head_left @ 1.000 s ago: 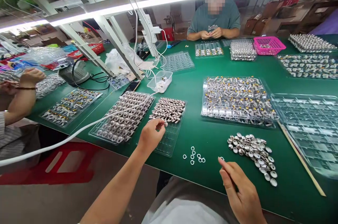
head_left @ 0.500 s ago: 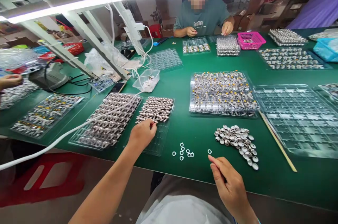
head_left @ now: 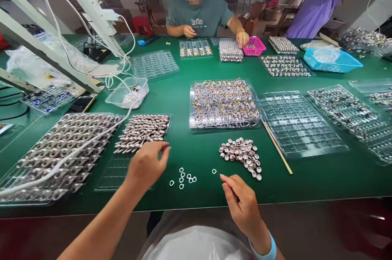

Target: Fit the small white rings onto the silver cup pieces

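Note:
My left hand [head_left: 149,164] hovers at the lower right edge of a tray of small pointed metal parts [head_left: 143,127]. Its thumb and forefinger tips come together; anything between them is too small to make out. My right hand [head_left: 243,201] is low over the table edge, thumb and forefinger slightly apart with nothing visible between them. Just beyond its forefinger lies a single white ring [head_left: 214,171]. Several more white rings [head_left: 181,180] lie loose between my hands. A pile of small round metal caps [head_left: 240,152] is beyond my right hand.
A larger tray of metal parts [head_left: 73,141] stands at left, crossed by a white cable [head_left: 88,137]. Stacked trays of yellow-tipped parts [head_left: 225,103], a clear tray [head_left: 301,123] and a thin stick [head_left: 277,147] lie ahead. A co-worker [head_left: 199,15] sits opposite.
The view has swung right. My left hand has drawn away from the pointed parts toward the right, its thumb now showing. My right hand stays by the single ring.

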{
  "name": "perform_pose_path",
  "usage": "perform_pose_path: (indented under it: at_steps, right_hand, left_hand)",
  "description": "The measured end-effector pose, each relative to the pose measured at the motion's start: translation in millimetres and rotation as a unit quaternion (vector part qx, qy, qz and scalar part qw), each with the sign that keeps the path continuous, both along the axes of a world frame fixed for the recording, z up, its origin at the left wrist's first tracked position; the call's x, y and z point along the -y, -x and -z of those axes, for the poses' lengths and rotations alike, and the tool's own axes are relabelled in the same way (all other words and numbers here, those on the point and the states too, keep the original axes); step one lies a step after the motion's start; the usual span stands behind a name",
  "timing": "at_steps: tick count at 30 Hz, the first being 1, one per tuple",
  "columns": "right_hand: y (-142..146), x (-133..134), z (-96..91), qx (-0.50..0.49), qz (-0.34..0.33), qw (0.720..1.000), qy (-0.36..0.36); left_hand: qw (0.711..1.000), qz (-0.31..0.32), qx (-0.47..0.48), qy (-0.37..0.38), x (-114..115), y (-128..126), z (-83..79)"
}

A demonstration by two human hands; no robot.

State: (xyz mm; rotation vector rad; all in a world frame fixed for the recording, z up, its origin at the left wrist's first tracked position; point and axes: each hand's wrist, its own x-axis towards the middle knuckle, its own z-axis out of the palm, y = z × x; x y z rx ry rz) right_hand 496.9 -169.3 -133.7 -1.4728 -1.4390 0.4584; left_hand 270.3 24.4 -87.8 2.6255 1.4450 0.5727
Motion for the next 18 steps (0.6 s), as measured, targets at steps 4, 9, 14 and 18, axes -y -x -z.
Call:
perform_pose_path:
  at_steps: [4,9,14,18]
  right_hand:
    - [1.7,-2.8,7.2,0.009,-0.001,1.000,-0.009]
    - [6.0,-10.1,3.1,0.016,0.007,1.000,-0.020]
    - [9.6,-21.7,5.7,0.039,0.042,0.997,-0.056]
    - [10.5,-26.2,19.3,0.059,0.059,0.992,-0.098]
  left_hand:
    - [0.993,0.114,0.027,-0.007,-18.2,-58.5,-1.9]
    - [0.988,0.155,0.020,0.003,-76.3,-145.7,-11.2]
    - [0.975,0.220,-0.024,0.018,-117.5,-224.4,-12.8]
    - [0.970,0.229,-0.068,0.043,-132.5,-250.2,2.2]
